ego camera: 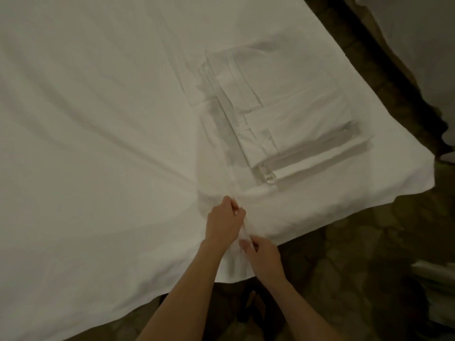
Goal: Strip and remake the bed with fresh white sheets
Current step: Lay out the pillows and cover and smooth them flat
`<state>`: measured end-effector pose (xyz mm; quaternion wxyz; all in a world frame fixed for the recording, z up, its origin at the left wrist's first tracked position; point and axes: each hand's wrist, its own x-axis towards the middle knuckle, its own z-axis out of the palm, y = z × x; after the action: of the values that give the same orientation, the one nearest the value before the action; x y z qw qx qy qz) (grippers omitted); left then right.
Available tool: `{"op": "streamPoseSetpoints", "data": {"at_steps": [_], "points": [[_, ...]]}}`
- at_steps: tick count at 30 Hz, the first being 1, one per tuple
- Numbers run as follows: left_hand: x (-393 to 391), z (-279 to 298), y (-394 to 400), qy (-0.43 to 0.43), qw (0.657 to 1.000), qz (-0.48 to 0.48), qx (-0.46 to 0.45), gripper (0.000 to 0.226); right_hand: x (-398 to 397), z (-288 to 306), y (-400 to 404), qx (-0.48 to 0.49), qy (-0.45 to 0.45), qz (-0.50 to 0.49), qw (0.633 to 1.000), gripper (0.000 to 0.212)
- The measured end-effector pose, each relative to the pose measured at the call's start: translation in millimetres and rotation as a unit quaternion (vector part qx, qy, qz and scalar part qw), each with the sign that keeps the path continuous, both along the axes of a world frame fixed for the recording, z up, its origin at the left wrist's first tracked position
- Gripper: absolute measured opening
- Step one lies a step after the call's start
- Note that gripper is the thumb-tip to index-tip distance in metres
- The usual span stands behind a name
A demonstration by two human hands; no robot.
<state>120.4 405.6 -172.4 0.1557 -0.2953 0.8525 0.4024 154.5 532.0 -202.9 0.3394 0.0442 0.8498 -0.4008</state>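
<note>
White cotton, bunched into a narrow ridge, is pinched by both hands at the near edge of the bed. Left hand [225,221] curls fingers and thumb round the ridge; right hand [262,254], at its 5 o'clock and nearly touching it, pinches the same fold lower down, thumb on top. The sheet [98,119] covers the mattress from the grip out to 9 and 12 o'clock, with creases fanning from the pinch. At 1 o'clock from the hands lies a stack of folded linen [290,119], resting on the sheet near the corner. Patterned carpet [344,254] shows at 3 to 6 o'clock.

Judgement: sheet is being drawn toward the foot. To do it well, pull low and evenly, hands apart rather than together, so creases flatten; the stack weighs the cloth and may drag, so shift it first
</note>
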Motion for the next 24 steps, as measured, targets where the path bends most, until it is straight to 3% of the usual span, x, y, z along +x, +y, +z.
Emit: {"op": "streamPoseSetpoints", "data": {"at_steps": [5, 9, 15, 24], "points": [[18.5, 1.3, -7.4, -0.052, 0.995, -0.059, 0.06, 0.013, -3.7, 10.7, 28.0, 0.158, -0.06, 0.075, 0.983, 0.034], [21.4, 7.9, -16.9, -0.056, 0.991, -0.021, 0.122, 0.015, -37.6, 39.4, 32.5, 0.116, 0.014, -0.007, 0.993, 0.037], [-23.1, 28.4, -14.0, -0.001, 0.952, 0.194, 0.235, 0.021, -95.4, 69.7, 23.6, 0.066, 0.072, -0.019, 0.995, 0.021], [-94.5, 47.3, -15.6, -0.005, 0.926, 0.278, 0.255, 0.055, -191.6, 113.3, 38.5, 0.017, 0.142, -0.054, 0.988, 0.015]]}}
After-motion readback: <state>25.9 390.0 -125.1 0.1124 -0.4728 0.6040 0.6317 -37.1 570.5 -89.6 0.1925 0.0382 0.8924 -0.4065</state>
